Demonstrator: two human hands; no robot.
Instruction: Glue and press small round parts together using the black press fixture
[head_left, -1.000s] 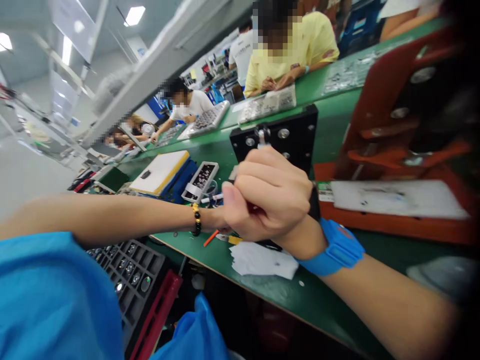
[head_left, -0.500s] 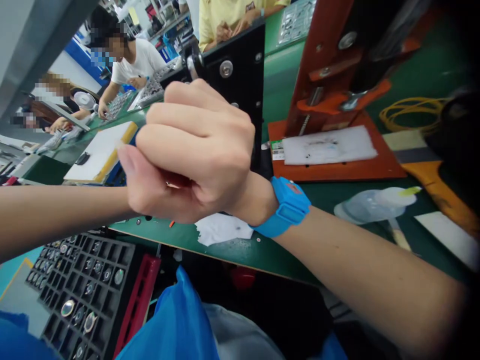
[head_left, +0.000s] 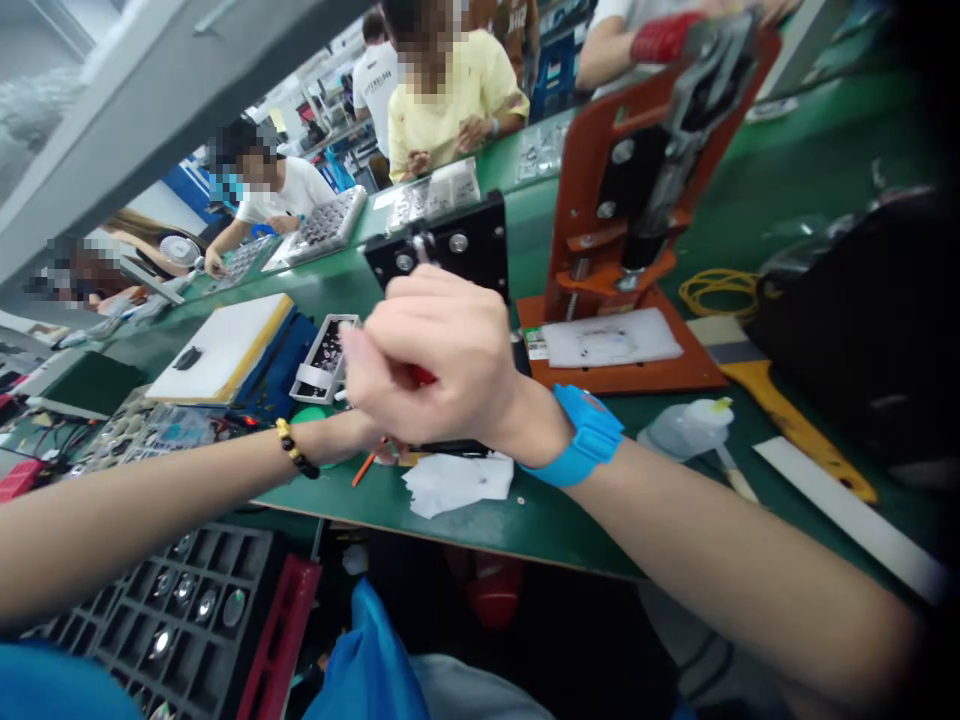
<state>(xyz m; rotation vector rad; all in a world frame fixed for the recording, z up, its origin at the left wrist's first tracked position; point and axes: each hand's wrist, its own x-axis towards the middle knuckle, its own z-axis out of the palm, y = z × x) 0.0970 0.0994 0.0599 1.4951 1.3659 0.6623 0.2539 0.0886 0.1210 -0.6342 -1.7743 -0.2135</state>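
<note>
My right hand (head_left: 442, 365), with a blue wrist strap (head_left: 589, 435), is closed in a fist in front of the black metal block (head_left: 480, 245). A bit of red shows inside its curled fingers; what it is cannot be made out. My left hand (head_left: 364, 432) reaches in from the left, wearing a bead bracelet (head_left: 296, 448), and lies mostly behind the right fist, its fingers hidden. Just below the hands, a torn white cloth (head_left: 457, 484) and an orange stick (head_left: 364, 468) lie on the green table (head_left: 555, 520).
An orange hand press (head_left: 622, 382) stands behind to the right, near a clear bottle (head_left: 686, 428) and a yellow-handled brush (head_left: 799, 420). A parts box (head_left: 328, 360) is at centre left. A compartment tray (head_left: 225, 570) holds watch parts at lower left. People sit across the table.
The view has shifted, showing more of the press and table. My right fist appears smaller and farther off. My left wrist and its bracelet have come into sight.
</note>
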